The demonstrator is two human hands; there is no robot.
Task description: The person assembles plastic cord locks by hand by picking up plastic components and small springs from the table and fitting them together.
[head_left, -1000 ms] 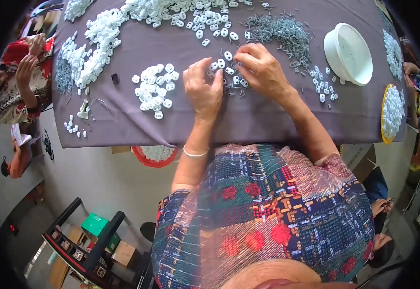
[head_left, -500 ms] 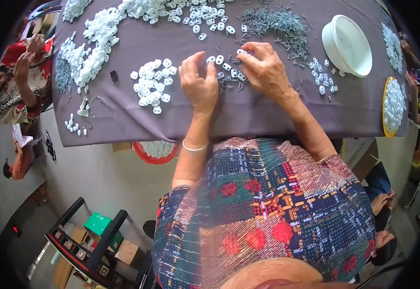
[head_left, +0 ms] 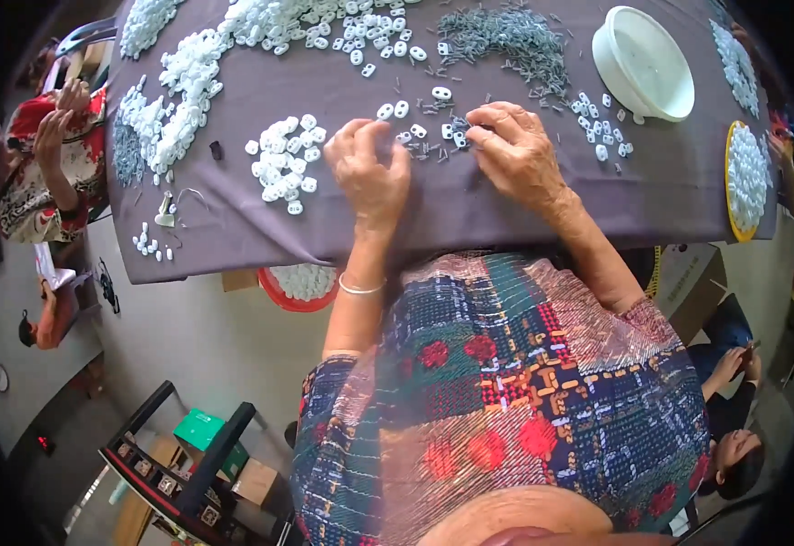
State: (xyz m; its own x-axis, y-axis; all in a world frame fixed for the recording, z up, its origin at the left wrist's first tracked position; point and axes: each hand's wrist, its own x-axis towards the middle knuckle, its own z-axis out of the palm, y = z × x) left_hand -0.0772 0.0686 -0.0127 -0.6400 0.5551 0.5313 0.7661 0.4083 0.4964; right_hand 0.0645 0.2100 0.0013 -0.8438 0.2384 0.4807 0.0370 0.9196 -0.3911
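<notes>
My left hand (head_left: 367, 177) hovers over the cloth with its thumb and curled fingers apart, nothing visible between them. It is beside a small cluster of white oval plastic pieces with two holes (head_left: 401, 109) and scattered grey screw-like pins (head_left: 433, 146). Across that cluster, my right hand (head_left: 517, 155) has thumb and forefinger brought together at its right edge, close to some two-holed pieces (head_left: 454, 136). Whatever those fingertips hold is too small to make out. One white oval piece (head_left: 441, 93) lies alone just beyond the hands.
Left of my hands is a pile of white pieces (head_left: 286, 164). Farther back lie larger white heaps (head_left: 187, 82) and a grey pin heap (head_left: 506, 45). A white bowl (head_left: 642, 64) stands back right, a yellow-rimmed tray (head_left: 732, 200) at the right edge. Other people sit nearby.
My right hand has drawn back from the lone white oval piece toward the nearer pieces and pins. My left hand has shifted slightly away to the left. The whole view has moved a little.
</notes>
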